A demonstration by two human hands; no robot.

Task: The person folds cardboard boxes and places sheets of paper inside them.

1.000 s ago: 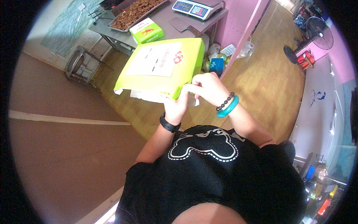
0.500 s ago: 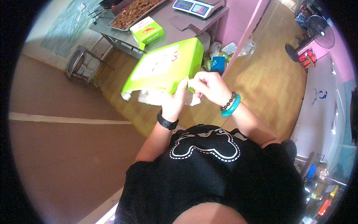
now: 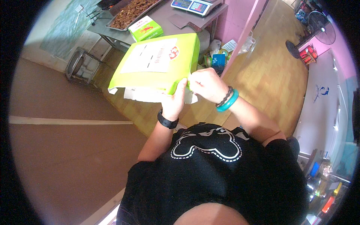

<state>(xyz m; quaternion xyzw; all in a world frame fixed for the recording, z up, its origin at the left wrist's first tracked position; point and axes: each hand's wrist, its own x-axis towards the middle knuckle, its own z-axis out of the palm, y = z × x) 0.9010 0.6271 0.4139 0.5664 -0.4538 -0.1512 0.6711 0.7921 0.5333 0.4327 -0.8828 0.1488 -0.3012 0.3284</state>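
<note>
One green box, upper centre of frame: left hand below, gripping lower edge; right hand, curled, pinching lower-right corner

the left hand grips a large green box while the right hand pinches its corner; a smaller box sits on a metal table.

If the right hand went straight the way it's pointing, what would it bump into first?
The big green box. The right hand points up and left, with its fingers right at the box's near right corner, probably touching it, though depth is hard to judge.
</note>
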